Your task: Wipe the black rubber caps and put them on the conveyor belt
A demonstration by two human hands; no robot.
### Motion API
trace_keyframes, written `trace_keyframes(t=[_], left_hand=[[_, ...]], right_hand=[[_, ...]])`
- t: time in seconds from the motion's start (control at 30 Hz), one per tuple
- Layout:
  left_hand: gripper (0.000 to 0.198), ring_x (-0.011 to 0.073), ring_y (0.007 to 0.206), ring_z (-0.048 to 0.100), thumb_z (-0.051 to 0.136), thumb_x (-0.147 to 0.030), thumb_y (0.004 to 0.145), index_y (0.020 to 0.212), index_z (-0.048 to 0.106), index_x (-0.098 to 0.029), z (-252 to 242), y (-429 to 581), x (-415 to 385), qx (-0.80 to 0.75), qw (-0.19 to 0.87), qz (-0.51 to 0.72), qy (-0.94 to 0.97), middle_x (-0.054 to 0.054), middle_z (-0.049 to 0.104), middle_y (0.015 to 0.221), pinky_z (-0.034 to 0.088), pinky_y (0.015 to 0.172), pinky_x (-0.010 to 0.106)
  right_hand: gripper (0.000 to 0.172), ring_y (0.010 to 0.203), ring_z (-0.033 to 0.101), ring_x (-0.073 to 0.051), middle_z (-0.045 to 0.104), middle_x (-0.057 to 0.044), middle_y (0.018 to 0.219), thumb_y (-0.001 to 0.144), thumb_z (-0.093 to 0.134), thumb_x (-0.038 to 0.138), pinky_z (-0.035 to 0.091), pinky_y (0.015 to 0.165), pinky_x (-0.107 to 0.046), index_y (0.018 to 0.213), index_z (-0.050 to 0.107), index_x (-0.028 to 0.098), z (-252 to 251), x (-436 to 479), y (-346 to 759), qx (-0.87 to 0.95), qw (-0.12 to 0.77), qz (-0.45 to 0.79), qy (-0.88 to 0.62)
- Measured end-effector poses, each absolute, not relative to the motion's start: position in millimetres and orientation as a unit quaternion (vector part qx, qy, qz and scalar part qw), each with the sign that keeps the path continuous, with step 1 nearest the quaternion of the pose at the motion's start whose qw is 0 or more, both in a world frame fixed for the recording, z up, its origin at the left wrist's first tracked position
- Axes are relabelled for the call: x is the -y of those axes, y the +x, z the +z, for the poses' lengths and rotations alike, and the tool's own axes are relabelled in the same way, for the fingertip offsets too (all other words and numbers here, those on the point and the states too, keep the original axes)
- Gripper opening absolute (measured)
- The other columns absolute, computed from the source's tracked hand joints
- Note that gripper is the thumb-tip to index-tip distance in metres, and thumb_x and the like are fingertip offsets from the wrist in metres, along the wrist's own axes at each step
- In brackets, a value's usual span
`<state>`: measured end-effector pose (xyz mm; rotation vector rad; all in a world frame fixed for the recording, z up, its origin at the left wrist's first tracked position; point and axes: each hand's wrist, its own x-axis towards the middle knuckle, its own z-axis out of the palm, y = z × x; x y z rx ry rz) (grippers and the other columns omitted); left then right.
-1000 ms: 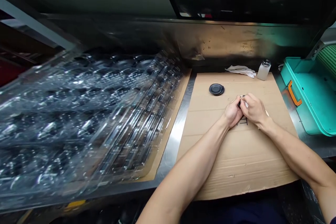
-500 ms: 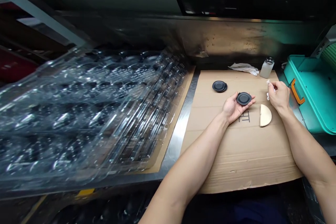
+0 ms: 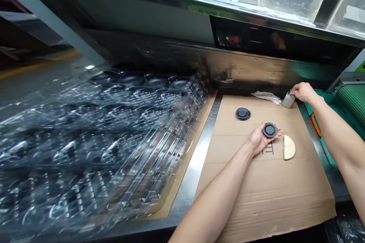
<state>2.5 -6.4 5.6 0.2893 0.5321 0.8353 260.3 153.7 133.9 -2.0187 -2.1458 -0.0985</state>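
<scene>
While the left hand (image 3: 259, 139) holds a dark round piece (image 3: 270, 130) palm up, right of centre in the frame, the right hand (image 3: 304, 92) reaches to the top of a small bottle (image 3: 288, 101) near the upper right, so the step in hand looks to be work at the bottle's mouth. The left grip is thumb at the rim, fingertips showing past the far side; the right grip has its fingers bent at the bottle's top, but whether they pinch it, press it or merely touch it I cannot tell. Any next move seems to call for keeping the held piece level and the light bottle steady. On the cardboard sheet (image 3: 273, 201) lie another dark round piece (image 3: 242, 113), to the upper left of the held one, and a pale half-round piece (image 3: 289, 148) to its lower right. Anything tucked inside the right fingers is hidden, and the bottle's lean may be partly lens distortion. The right forearm covers part of the teal bin (image 3: 327, 153); at frame left, the clear trays (image 3: 159, 140) on the worktop (image 3: 195, 163) are blurred and cut off, their contents unclear.
</scene>
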Motion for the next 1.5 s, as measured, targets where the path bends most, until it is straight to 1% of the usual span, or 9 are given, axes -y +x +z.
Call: trace_keyframes(t=[0.27,0.43,0.57,0.67,0.8,0.93,1.2,1.37,1.5], left_hand=[[0.047,0.0254,0.087,0.08,0.034,-0.042,0.11,0.114,0.066,-0.009,8.8,2.4,5.7,-0.25,0.873,0.397,0.136,0.022,0.077,0.11,0.062,0.079,0.032],[0.046,0.0256,0.089,0.079,0.034,-0.042,0.11,0.118,0.066,-0.009,8.2,1.2,4.7,-0.241,0.873,0.403,0.129,0.022,0.077,0.112,0.061,0.079,0.033],[0.048,0.027,0.095,0.078,0.034,-0.042,0.11,0.118,0.068,-0.009,7.4,0.7,3.6,-0.226,0.871,0.42,0.117,0.022,0.076,0.117,0.06,0.081,0.034],[0.046,0.0265,0.098,0.077,0.034,-0.041,0.11,0.111,0.069,-0.01,7.7,2.4,5.0,-0.221,0.866,0.435,0.107,0.019,0.077,0.113,0.06,0.086,0.037],[0.04,0.0225,0.109,0.074,0.036,-0.033,0.111,0.099,0.069,-0.014,8.2,5.7,8.4,-0.228,0.859,0.451,0.082,0.012,0.078,0.102,0.056,0.106,0.04],[0.04,0.0216,0.117,0.071,0.037,-0.03,0.111,0.1,0.072,-0.013,6.8,6.0,9.3,-0.243,0.84,0.479,0.081,0.011,0.078,0.106,0.052,0.113,0.037],[0.039,0.0223,0.119,0.07,0.038,-0.028,0.111,0.102,0.072,-0.012,2.9,9.6,10.1,-0.254,0.831,0.485,0.099,0.012,0.078,0.107,0.052,0.113,0.04],[0.042,0.0223,0.117,0.071,0.036,-0.03,0.111,0.101,0.073,-0.012,1.6,8.5,12.3,-0.27,0.821,0.493,0.099,0.013,0.077,0.106,0.052,0.112,0.038],[0.039,0.022,0.112,0.072,0.038,-0.028,0.111,0.102,0.072,-0.012,1.6,9.6,12.9,-0.273,0.824,0.484,0.111,0.012,0.077,0.102,0.054,0.109,0.04]], right_hand=[[0.021,0.083,0.068,-0.02,0.08,-0.009,0.092,0.087,0.068,0.019,0.051,0.079,-0.03,0.098,0.086,0.02,139.6,-155.5,265.1,0.723,0.093,-0.012,-0.685],[0.021,0.085,0.069,-0.021,0.079,-0.011,0.091,0.088,0.068,0.018,0.051,0.081,-0.031,0.101,0.084,0.016,146.0,-140.9,259.6,0.711,0.109,-0.015,-0.694],[0.026,0.088,0.069,-0.024,0.078,-0.011,0.091,0.095,0.063,0.03,0.049,0.082,-0.034,0.102,0.083,0.015,129.6,-78.8,229.5,0.721,0.251,-0.065,-0.642],[0.027,0.083,0.068,-0.023,0.077,-0.007,0.089,0.098,0.061,0.038,0.05,0.078,-0.033,0.095,0.08,0.02,88.7,-17.7,192.6,0.752,0.32,0.0,-0.577],[0.021,0.091,0.066,-0.024,0.073,-0.009,0.094,0.1,0.056,0.03,0.051,0.083,-0.036,0.1,0.075,0.02,28.6,21.4,148.2,0.776,0.315,0.056,-0.543],[0.02,0.099,0.062,-0.027,0.069,-0.012,0.1,0.101,0.05,0.024,0.051,0.09,-0.039,0.096,0.07,0.021,8.4,22.7,132.3,0.803,0.291,0.029,-0.52],[0.019,0.098,0.06,-0.027,0.068,-0.011,0.099,0.103,0.049,0.022,0.05,0.088,-0.038,0.096,0.066,0.021,10.4,22.8,142.6,0.788,0.288,-0.004,-0.544],[0.016,0.098,0.061,-0.024,0.069,-0.009,0.1,0.102,0.051,0.02,0.05,0.088,-0.035,0.095,0.065,0.022,9.3,24.4,141.6,0.84,0.265,0.046,-0.472],[0.02,0.095,0.058,-0.026,0.068,-0.011,0.097,0.103,0.048,0.021,0.048,0.086,-0.038,0.093,0.065,0.022,10.6,23.6,143.3,0.788,0.267,-0.02,-0.554]])
